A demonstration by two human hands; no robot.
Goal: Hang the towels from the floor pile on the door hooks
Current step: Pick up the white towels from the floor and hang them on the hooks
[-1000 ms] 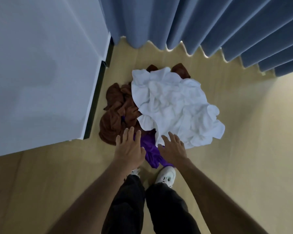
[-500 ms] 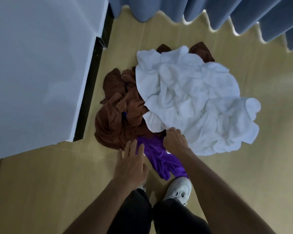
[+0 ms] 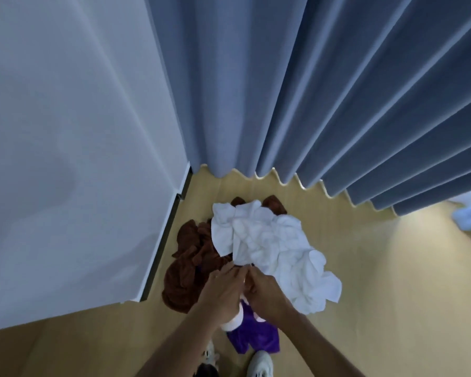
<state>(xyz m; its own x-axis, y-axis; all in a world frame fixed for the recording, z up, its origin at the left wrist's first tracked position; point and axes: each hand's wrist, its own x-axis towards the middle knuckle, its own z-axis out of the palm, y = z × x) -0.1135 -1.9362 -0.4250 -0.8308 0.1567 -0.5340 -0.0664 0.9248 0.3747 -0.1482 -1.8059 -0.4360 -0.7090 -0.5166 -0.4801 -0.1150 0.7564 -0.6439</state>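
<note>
- White terry makes up the top of the floor pile: the white towel (image 3: 272,248) lies crumpled over the brown towel (image 3: 191,262), with the purple towel (image 3: 253,338) poking out at the near edge, by the person's white shoes (image 3: 260,365).
- Half a second ago only the right hand touched the white towel's near edge while the left hovered flat and spread; now both hands meet at that edge.
- The left hand (image 3: 223,292) has its fingers curled around a fold of white cloth, a bit of it showing under the palm.
- The right hand (image 3: 267,292) pinches the same edge, fingers closed on the towel.
- The near edge looks drawn up toward the hands; the rest of the towel rests on the pile.
- The view has tilted up since: far more of the blue curtain (image 3: 310,91) and the white wall (image 3: 65,131) fills the frame, and the pile sits lower on the wooden floor (image 3: 392,281).
</note>
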